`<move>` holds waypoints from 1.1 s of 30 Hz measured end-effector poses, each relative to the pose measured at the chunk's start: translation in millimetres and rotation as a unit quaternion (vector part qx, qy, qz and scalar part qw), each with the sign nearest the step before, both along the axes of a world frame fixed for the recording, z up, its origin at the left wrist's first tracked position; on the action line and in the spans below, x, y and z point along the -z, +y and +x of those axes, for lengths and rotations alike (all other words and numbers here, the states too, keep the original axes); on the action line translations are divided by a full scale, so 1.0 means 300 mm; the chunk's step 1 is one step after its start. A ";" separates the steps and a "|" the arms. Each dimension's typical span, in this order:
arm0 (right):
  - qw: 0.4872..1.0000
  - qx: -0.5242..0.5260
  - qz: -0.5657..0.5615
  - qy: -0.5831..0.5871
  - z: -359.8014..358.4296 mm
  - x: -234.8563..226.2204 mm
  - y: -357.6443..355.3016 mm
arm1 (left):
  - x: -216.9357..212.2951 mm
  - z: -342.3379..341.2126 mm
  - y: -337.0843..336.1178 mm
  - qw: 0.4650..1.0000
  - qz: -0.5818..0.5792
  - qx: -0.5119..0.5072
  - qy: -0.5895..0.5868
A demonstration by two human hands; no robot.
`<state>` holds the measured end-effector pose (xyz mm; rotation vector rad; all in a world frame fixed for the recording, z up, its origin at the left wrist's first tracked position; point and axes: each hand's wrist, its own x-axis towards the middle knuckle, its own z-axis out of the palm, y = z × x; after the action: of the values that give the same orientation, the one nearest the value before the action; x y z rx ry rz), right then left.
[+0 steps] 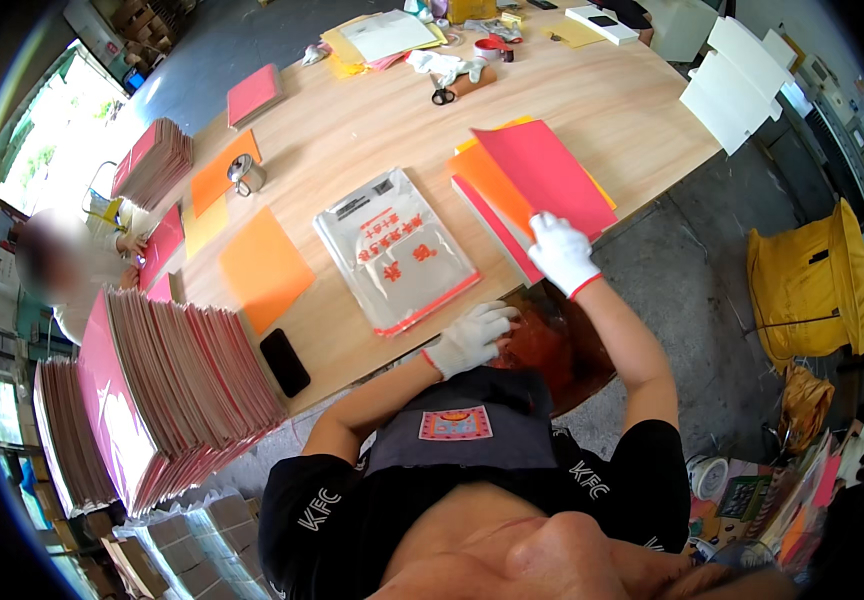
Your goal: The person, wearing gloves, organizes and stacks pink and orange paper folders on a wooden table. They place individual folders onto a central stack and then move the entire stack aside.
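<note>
My right hand (564, 255), in a white knit glove, is closed on the near corner of a red and orange paper sheet (555, 165). That sheet is lifted and bent over a pile of red paper (500, 230) at the table's right edge, with yellow paper showing beneath. My left hand (474, 338), also gloved, rests by the near edge of the table with its fingers apart, and I see nothing in it. Just beyond it lies a clear plastic packet with red print (395, 250).
A black phone (285, 363) lies beside tall stacks of pink-covered booklets (177, 385) at the left. Orange sheets (266, 268), a metal cup (245, 175), and scissors (443, 97) are on the table (352, 130). Another person works at the far left. A yellow bag (812, 285) stands at the right.
</note>
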<state>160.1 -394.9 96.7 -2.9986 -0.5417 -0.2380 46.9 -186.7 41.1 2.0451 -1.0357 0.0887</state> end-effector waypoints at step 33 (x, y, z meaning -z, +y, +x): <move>0.999 0.030 -0.010 0.024 0.039 0.029 -0.036 | 0.182 -0.331 0.361 0.976 -0.002 -0.178 0.123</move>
<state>171.8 -405.7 88.1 -3.0340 -0.4516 -0.1648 -52.4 -78.2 -13.4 2.1536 -0.5109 0.0211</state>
